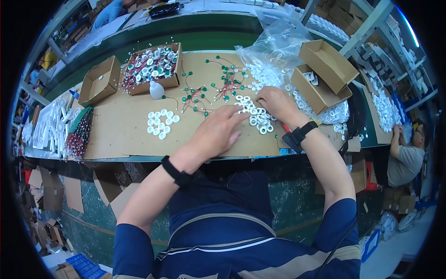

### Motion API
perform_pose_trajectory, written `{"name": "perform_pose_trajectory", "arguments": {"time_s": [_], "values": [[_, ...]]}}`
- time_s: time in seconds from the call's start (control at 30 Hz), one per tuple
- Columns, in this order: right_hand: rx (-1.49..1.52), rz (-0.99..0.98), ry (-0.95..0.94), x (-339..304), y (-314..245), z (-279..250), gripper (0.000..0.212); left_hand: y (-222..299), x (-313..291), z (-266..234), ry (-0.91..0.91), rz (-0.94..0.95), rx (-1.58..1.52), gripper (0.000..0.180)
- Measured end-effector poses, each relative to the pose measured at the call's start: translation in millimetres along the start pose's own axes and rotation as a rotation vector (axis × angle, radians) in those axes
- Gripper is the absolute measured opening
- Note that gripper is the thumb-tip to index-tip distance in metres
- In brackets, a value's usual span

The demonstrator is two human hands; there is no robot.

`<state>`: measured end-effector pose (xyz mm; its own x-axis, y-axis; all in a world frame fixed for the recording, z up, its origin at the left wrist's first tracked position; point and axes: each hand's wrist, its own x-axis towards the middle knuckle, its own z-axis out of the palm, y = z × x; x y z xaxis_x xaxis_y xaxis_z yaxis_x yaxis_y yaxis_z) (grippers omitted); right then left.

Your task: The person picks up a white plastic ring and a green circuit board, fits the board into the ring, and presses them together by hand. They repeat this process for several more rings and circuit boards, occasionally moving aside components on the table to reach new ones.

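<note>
A loose pile of white plastic rings (261,122) lies on the cardboard-covered bench in front of me. My left hand (217,131) reaches in from its left side, fingers stretched out and thumb apart, fingertips at the pile's edge. Over the far right side of the pile, my right hand (278,106) has its fingers curled together; whatever is between the fingertips is too small to make out. Left of my left hand sits a separate group of white round caps (162,123). Beyond both hands, small green discs with red wires (227,79) are spread out.
A cardboard box (174,80) heaped with wired discs stands at the back, beside a white squeeze bottle (156,90) and a smaller box (100,83). Stacked boxes (320,93) and a clear plastic bag (283,42) crowd the right. A wire bundle (80,132) lies left. A co-worker (405,156) is far right.
</note>
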<state>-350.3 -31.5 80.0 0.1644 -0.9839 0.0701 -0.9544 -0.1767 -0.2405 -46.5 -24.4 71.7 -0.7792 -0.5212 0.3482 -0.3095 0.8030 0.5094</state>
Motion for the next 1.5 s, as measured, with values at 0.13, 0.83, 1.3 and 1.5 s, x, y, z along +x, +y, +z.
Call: {"name": "perform_pose_trajectory", "arguments": {"time_s": [0.13, 0.83, 1.3, 1.5], "values": [[0.042, -0.054, 0.077, -4, -1, 4, 0.016, 0, 36, 16, 0.052, 0.084, 0.137, 0.070], [0.106, -0.002, 0.187, -9, 5, 15, 0.017, -7, -33, 8, -0.099, 0.192, 0.219, 0.049], [0.303, -0.262, 0.009, -86, -90, 22, 0.013, -23, -70, 0, 0.050, -0.088, -0.117, 0.049], [0.294, -0.341, 0.092, -82, -98, 36, 0.014, -26, -60, 7, 0.162, -0.106, -0.053, 0.043]]}}
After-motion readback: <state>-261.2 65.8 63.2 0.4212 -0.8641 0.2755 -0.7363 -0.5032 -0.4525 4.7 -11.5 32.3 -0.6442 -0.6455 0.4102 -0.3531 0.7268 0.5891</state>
